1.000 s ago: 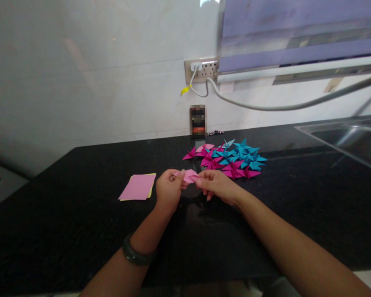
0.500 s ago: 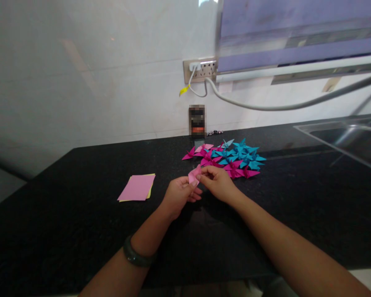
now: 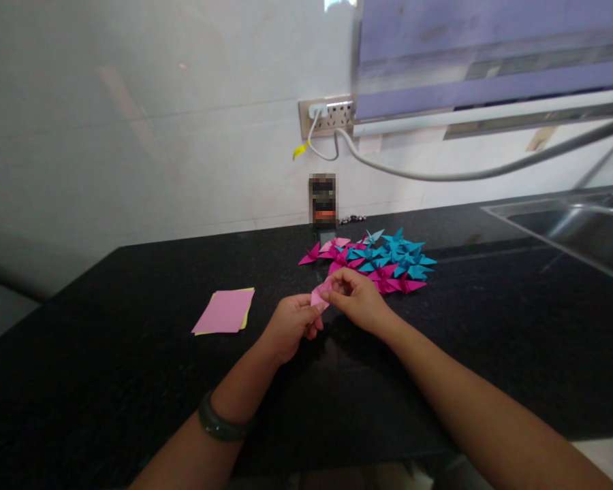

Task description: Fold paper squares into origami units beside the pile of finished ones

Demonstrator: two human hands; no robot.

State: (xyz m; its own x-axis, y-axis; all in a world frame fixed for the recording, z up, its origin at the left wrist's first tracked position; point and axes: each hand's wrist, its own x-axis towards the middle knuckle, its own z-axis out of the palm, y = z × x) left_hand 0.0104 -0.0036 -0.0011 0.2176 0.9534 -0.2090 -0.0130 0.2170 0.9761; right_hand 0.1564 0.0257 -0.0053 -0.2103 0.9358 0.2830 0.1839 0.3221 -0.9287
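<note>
Between my two hands is a small piece of folded pink origami paper [image 3: 319,295]. My left hand [image 3: 292,324] pinches its lower left part, thumb on top and the other fingers curled beneath. From the other side, my right hand [image 3: 358,299] grips the upper right part with thumb and fingertips, which hide some of the folds. Just beyond the hands lies a cluster of folded paper cranes, with magenta ones [image 3: 384,278] nearest and blue ones [image 3: 396,253] behind. To the left, a stack of square paper sheets [image 3: 223,312] rests flat, pink over yellow.
The black countertop [image 3: 107,367] meets a pale tiled wall. A blurred-out upright device [image 3: 323,199] leans there, below a wall socket [image 3: 337,116] with a plug and grey cable. A beaded string [image 3: 353,219] lies beside it. A metal sink [image 3: 567,224] is at the right.
My right hand's fingers have moved slightly over the pink paper, covering more of it. My left fingers have curled in more underneath. The whole view has shifted a little.
</note>
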